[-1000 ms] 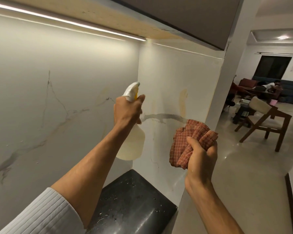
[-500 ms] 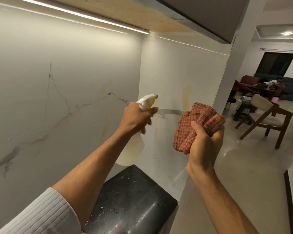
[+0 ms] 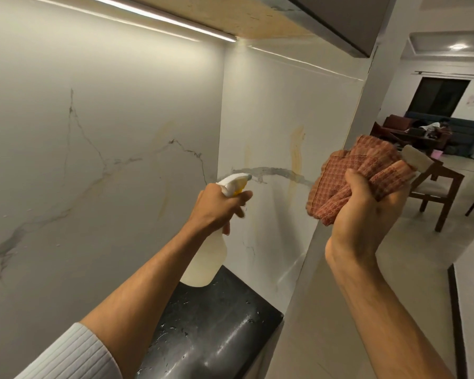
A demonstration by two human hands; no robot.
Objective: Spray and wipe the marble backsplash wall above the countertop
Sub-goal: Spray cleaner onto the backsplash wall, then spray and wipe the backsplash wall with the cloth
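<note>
The backsplash [image 3: 107, 127] is white marble with grey veins. It runs along the left and turns at the far corner into an end panel [image 3: 274, 110], which carries yellowish streaks [image 3: 296, 149] across a thick grey vein. Just in front of that corner the left hand [image 3: 216, 206] grips the neck of a spray bottle [image 3: 206, 258], fingers curled round it with one at the trigger; the white and yellow nozzle [image 3: 234, 181] points at the end panel, near the vein but apart from it. To the right, clear of the marble, the right hand [image 3: 364, 214] is closed round a bunched red checked cloth [image 3: 350, 170], held up level with the streaks. Below the bottle lies the black countertop [image 3: 211, 324], dotted with water drops. A ribbed white sleeve [image 3: 74, 354] covers the near left forearm. Overhead, a light strip [image 3: 148, 15] glows under the cabinet [image 3: 244, 20]. Far right, a room opens with a wooden chair [image 3: 438, 187] and a sofa [image 3: 465, 132].
</note>
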